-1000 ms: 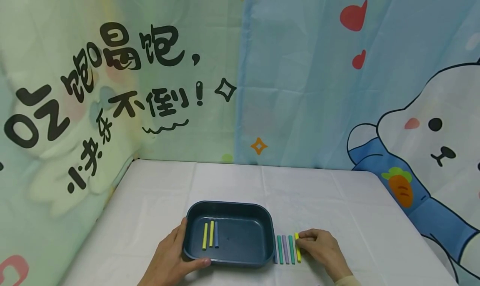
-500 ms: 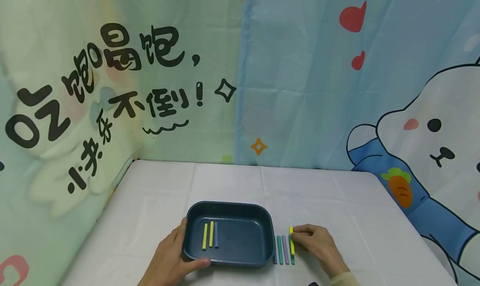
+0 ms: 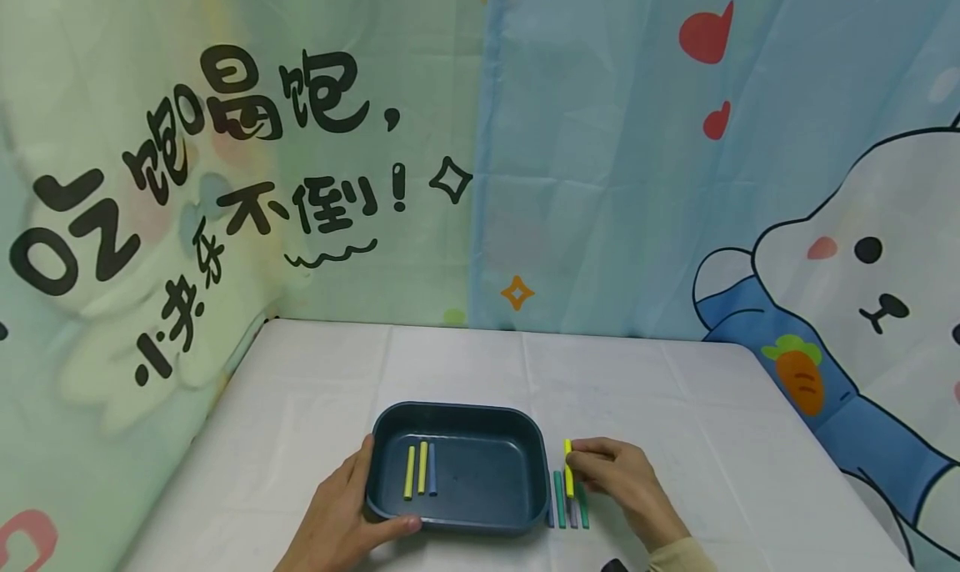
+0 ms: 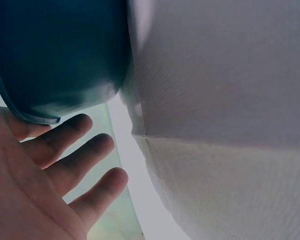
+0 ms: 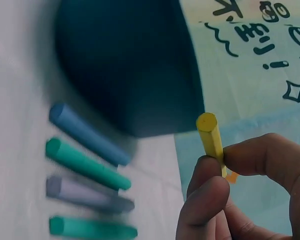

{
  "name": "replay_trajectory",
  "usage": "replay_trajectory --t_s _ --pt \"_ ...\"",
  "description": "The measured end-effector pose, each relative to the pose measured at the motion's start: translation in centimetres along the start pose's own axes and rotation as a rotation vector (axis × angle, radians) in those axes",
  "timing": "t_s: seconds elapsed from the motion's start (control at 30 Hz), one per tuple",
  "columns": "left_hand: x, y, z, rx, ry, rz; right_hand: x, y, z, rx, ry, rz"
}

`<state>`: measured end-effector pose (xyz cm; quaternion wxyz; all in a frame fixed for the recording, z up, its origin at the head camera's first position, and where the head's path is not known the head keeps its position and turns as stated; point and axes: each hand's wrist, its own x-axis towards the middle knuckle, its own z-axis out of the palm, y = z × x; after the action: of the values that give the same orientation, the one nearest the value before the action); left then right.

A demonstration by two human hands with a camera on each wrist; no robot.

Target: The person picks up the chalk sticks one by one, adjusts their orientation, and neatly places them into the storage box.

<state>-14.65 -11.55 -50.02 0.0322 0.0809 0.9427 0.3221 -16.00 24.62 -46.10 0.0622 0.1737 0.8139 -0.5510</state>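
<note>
My right hand [image 3: 618,476] pinches a yellow chalk stick [image 5: 210,135] between thumb and fingers, held above the row right of the dark blue tray [image 3: 487,518]. That row holds a blue stick [image 5: 87,132], a green one [image 5: 85,162], a purple one [image 5: 87,194] and another green one [image 5: 92,228]. In the head view the held stick overlaps the purple one. Inside the tray's left part lie two yellow sticks [image 3: 409,474] and a blue stick [image 3: 432,470]. My left hand [image 3: 341,505] rests against the tray's left front corner, its fingers [image 4: 92,155] mostly straight and spread.
A white cloth [image 3: 315,372] covers the table. Printed curtains [image 3: 600,180] stand behind it and along the left side. A small dark object [image 3: 615,565] shows at the bottom edge near the right sleeve [image 3: 682,555].
My right hand has lifted the yellow chalk stick from the right end of the row and carried it left toward the tray. The left hand and tray have stayed in place.
</note>
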Motion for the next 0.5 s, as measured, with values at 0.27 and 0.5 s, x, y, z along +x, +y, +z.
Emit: replay_trajectory --t_s 0.27,0.5 --pt "0.1 -0.2 0.1 -0.003 0.002 -0.011 -0.4 -1.6 1.8 0.075 -0.015 -0.024" --pt "0.0 -0.2 0.0 0.003 0.0 0.0 -0.7 -3.1 3.5 0.103 -0.025 -0.051"
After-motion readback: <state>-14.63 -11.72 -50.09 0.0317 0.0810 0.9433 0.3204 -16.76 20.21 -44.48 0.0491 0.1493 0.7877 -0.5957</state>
